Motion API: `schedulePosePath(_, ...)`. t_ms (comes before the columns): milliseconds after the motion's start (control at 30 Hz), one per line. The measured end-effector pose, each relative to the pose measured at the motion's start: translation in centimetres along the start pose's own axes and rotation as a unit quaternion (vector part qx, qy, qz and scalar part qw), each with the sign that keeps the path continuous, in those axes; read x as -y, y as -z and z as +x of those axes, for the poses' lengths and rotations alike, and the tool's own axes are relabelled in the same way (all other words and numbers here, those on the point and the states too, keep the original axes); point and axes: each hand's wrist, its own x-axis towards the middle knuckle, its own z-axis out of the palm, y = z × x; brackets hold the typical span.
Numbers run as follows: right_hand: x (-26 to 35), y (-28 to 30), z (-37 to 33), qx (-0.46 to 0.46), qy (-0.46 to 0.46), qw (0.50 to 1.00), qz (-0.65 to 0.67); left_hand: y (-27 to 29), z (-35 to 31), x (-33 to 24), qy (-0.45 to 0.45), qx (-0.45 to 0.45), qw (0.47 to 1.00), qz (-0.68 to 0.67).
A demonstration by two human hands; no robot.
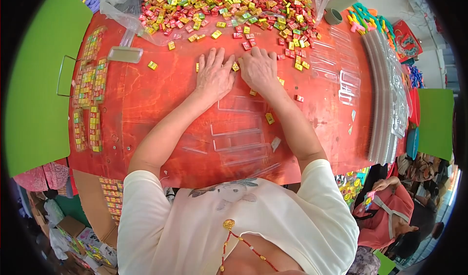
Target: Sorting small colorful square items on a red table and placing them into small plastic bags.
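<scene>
Both hands rest side by side on the red tabletop, just short of a big heap of tiny red and yellow boxes. My left hand lies palm down, its fingers stretched out. A small yellow box sits in the gap between the two hands, and another shows at the left hand's outer edge. My right hand has its fingers curled down; whatever they hold is hidden beneath. Below the hands lie clear plastic trays, with a loose yellow box beside them.
Filled trays of boxes line the left edge, near a rectangular clear-topped object. Stacked clear trays stand at the right. A cup is at the far right. A co-worker sits at the lower right.
</scene>
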Motion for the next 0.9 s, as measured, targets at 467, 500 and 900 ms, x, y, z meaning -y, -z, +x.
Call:
schedulePosePath(467, -1.5, 0.9, -0.7, 0.042, 0.002, 0.997, 0.057, 6.4, -1.7, 6.6, 0.024, 0.085, 0.995, -0.05)
schedulePosePath(500, -1.6, 0.6, -0.7, 0.053, 0.025, 0.997, 0.051, 7.2, -1.8, 6.7, 0.032, 0.117, 0.992, -0.019)
schedulePosePath(900, -2.6, -1.3, 3.2, 0.031, -0.004, 0.999, -0.028, 7.2, -1.1, 4.5, 0.022, 0.128, 0.991, 0.041)
